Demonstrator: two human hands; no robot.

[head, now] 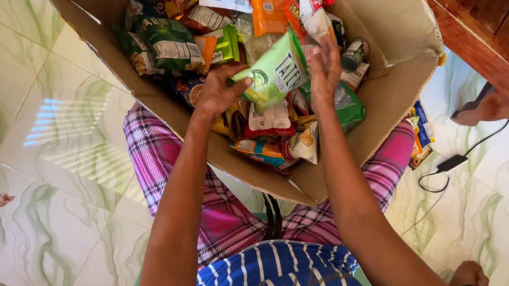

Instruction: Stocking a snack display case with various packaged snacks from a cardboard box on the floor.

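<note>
- A light green snack bag [276, 72] was held between both hands, above the open cardboard box [390, 91].
- The left hand [220, 90] was closed on the left end of the bag, with the thumb lying on top of it.
- The right hand [324, 70] was pressed against the right edge of the bag, fingers pointed up and half open.
- Under both hands, many other snack packets [268, 122] were piled in the box.
- Further from the right hand, a small can [354, 54] was seen among the packets.
- The box was rested on the knees, over pink plaid trousers [156, 155].
- Well to the right of the right hand, a black cable [448, 167] was lying on the tiled floor [26, 126].
</note>
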